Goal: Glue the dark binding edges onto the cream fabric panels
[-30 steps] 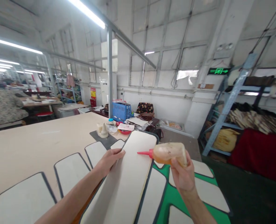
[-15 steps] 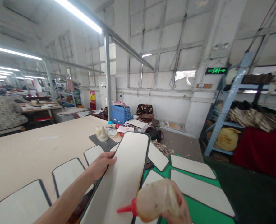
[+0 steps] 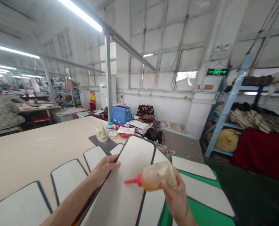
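A long white panel with a dark edge (image 3: 130, 175) is tilted up before me, its far end rounded. My left hand (image 3: 107, 168) grips its left edge, thumb on the white face. In my right hand (image 3: 177, 197) is a translucent squeeze bottle (image 3: 157, 176) with amber liquid inside, lying sideways with its red nozzle (image 3: 133, 181) pointing left over the panel. Whether the nozzle tip touches the surface I cannot tell. Similar dark-edged panels lie to the left (image 3: 68, 179) and, on a green sheet, to the right (image 3: 207, 194).
Beyond the panel, a pale cone-shaped object (image 3: 103, 135) stands on a dark mat (image 3: 93, 138) on the beige table (image 3: 47, 150). A blue crate (image 3: 121, 114) and papers lie farther back. Shelving (image 3: 229, 110) rises on the right; a person (image 3: 4, 110) is at far left.
My right hand has raised the bottle up and away along the panel, so the nozzle sits farther up it. The panel's far end has shifted slightly right and down; my left hand keeps its grip.
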Action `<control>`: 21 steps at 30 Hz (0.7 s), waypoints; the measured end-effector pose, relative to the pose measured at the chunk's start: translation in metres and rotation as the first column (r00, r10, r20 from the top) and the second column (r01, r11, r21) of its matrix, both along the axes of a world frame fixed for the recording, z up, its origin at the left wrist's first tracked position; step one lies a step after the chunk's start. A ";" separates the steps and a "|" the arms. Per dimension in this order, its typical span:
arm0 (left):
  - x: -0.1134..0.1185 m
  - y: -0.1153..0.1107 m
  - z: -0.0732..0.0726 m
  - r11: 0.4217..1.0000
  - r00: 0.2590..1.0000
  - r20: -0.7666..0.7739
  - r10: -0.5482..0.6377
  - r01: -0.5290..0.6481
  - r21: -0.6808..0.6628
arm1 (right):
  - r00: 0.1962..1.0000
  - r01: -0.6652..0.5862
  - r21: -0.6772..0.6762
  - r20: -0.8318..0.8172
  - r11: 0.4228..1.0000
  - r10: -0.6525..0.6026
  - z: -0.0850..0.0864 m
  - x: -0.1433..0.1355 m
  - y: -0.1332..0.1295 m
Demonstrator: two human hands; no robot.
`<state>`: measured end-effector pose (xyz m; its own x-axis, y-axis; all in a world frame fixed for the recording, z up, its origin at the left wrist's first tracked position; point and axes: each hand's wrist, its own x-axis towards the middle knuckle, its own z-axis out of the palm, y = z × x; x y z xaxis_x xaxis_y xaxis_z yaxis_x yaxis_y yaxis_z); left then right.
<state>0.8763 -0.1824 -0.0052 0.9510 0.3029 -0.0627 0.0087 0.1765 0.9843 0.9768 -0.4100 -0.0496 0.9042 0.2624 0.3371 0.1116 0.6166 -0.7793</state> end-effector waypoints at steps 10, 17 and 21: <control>-0.011 0.001 0.001 0.999 1.000 -0.001 -0.005 0.005 0.037 | 0.988 0.153 0.126 -0.001 0.980 -0.154 0.037 0.021 -0.005; -0.012 0.002 0.003 0.999 0.999 -0.033 0.026 -0.027 -0.033 | 0.992 -0.124 -0.111 0.024 0.986 0.127 -0.008 -0.016 -0.017; -0.013 0.002 0.004 0.999 0.999 -0.049 0.012 -0.015 -0.051 | 0.993 0.118 0.049 -0.018 0.992 -0.118 0.015 0.005 -0.022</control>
<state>0.8631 -0.1802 -0.0016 0.9423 0.3110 -0.1240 0.0532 0.2267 0.9725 0.9822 -0.4318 -0.0347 0.9330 0.1366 0.3330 0.1742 0.6384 -0.7498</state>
